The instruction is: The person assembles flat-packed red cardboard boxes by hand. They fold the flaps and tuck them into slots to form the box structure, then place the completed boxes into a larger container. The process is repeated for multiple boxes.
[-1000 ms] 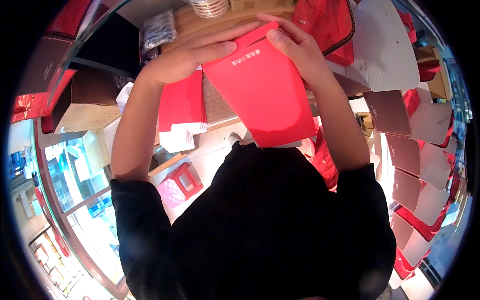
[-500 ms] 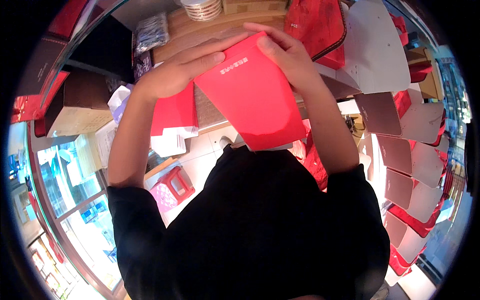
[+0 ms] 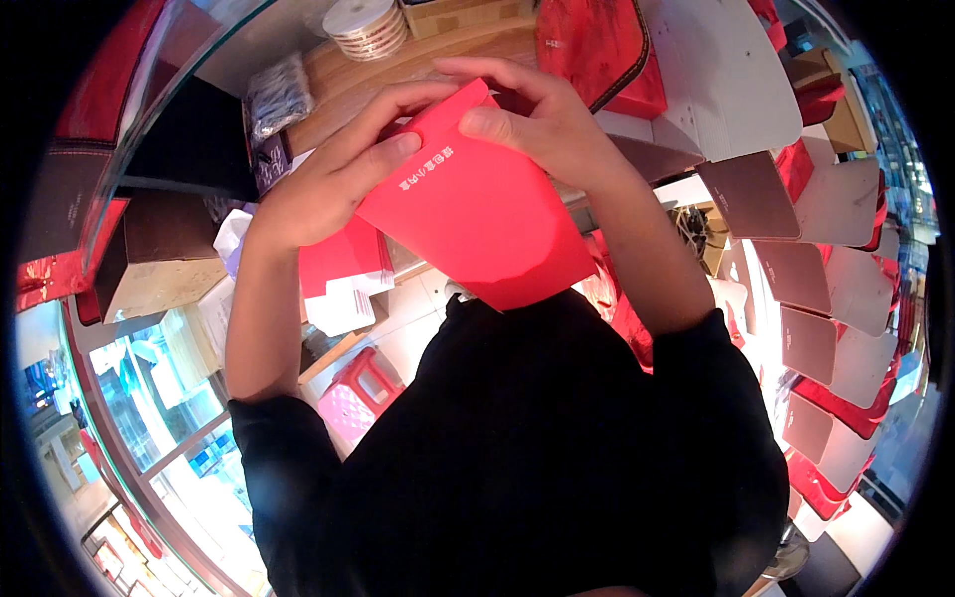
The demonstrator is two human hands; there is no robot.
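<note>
A red cardboard box (image 3: 487, 224) with small white print is held in front of my chest, tilted, its near end close to my black shirt. My left hand (image 3: 343, 169) grips its far left corner, thumb on the upper face and fingers bent over the far edge. At the far right corner my right hand (image 3: 532, 119) holds on, its thumb pressed on the printed face and its other fingers behind the edge. The underside of the box is hidden. Beneath my left forearm lies a stack of red-and-white card pieces (image 3: 343, 261).
Ribbon spools (image 3: 366, 30) and a clear plastic packet (image 3: 279, 95) rest on the wooden counter (image 3: 438, 52). A red bag (image 3: 592, 50) sits at the far right. Several brown-and-white open boxes (image 3: 748, 204) line the right side. A red stool (image 3: 363, 388) stands on the floor.
The box and both hands have shifted slightly left, and the box's far end has come a little nearer. My left fingers are more bent. The whole view has turned slightly.
</note>
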